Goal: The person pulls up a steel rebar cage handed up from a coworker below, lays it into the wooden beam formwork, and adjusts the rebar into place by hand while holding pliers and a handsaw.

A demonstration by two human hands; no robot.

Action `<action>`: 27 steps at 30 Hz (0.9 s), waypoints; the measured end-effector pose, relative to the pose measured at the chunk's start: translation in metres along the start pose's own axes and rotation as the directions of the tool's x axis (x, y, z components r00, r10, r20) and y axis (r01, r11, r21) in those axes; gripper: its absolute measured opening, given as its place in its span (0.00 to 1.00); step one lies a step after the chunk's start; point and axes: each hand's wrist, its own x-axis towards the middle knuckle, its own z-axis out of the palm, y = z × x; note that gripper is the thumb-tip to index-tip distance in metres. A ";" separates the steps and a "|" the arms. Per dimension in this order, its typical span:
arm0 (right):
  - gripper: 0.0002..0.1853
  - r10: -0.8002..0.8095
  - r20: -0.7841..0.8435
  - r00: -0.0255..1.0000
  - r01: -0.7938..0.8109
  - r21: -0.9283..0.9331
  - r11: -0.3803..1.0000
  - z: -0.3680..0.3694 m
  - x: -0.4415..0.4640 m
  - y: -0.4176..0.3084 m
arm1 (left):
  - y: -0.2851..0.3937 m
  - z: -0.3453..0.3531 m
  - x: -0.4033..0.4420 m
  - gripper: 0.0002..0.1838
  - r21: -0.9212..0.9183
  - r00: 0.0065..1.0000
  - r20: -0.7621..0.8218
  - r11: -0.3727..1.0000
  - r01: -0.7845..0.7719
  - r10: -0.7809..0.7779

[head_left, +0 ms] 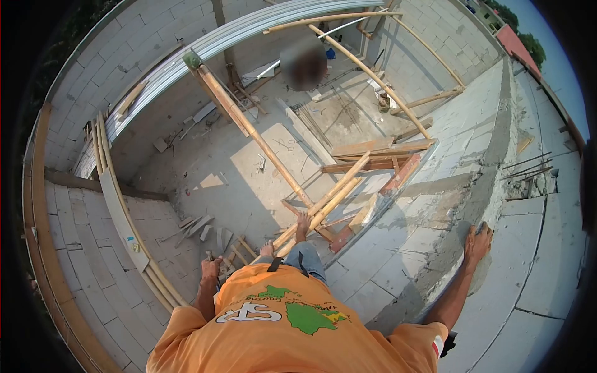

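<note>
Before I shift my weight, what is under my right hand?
Under the right hand is rough grey mortar along the block wall; the patch beneath the hand is covered.

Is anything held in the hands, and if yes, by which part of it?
The left hand seems curled, but what it holds, if anything, is too small to tell. The right hand rests on the wall.

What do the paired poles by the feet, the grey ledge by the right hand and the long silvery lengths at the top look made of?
Paired poles: probably bamboo, seemingly unpainted; they're round and tan.
Grey ledge: likely mortar or concrete, left rough, judging by its uneven surface.
Silvery lengths: probably metal, perhaps galvanised, given the sheen and parallel ridges.
</note>
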 end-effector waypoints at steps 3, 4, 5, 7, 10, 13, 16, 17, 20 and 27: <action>0.26 -0.005 0.005 1.000 0.005 0.019 1.000 -0.003 0.001 0.000 | -0.009 -0.002 0.011 0.07 0.021 1.000 0.027 1.000 -0.006 0.005; 0.27 -0.001 0.026 1.000 0.000 0.020 1.000 -0.004 0.001 -0.001 | -0.015 -0.004 0.017 0.07 0.026 0.999 0.030 1.000 -0.011 0.010; 0.28 0.003 0.046 0.999 -0.004 0.021 1.000 -0.005 0.001 -0.001 | -0.020 -0.005 0.023 0.07 0.030 0.999 0.036 0.999 -0.013 0.012; 0.27 -0.002 0.017 1.000 0.001 0.030 1.000 -0.002 0.001 0.001 | -0.020 -0.005 0.024 0.07 0.039 0.999 0.045 0.999 -0.021 0.019; 0.26 -0.012 -0.013 1.000 0.012 0.042 0.999 -0.002 0.001 0.001 | -0.014 -0.002 0.020 0.07 0.025 0.999 0.037 1.000 0.002 -0.003; 0.26 -0.014 -0.009 1.000 0.015 0.044 0.999 -0.003 0.000 0.001 | -0.011 -0.001 0.018 0.07 0.023 0.999 0.041 1.000 -0.001 0.000; 0.27 -0.018 -0.008 1.000 0.018 0.043 0.999 -0.002 0.001 0.001 | -0.012 0.000 0.018 0.06 0.036 0.999 0.034 0.999 0.000 -0.001; 0.27 -0.017 -0.008 1.000 0.018 0.040 0.999 -0.002 0.001 0.002 | -0.010 0.001 0.016 0.06 0.036 0.999 0.040 0.999 0.000 -0.001; 0.27 -0.005 0.009 1.000 0.005 0.034 0.999 -0.006 0.000 -0.001 | -0.006 0.002 0.014 0.07 0.061 0.999 0.043 0.998 0.011 -0.013; 0.27 0.005 -0.023 1.000 -0.004 0.010 1.000 -0.001 0.000 0.000 | -0.005 0.000 0.019 0.08 0.088 0.998 0.054 0.996 -0.014 0.009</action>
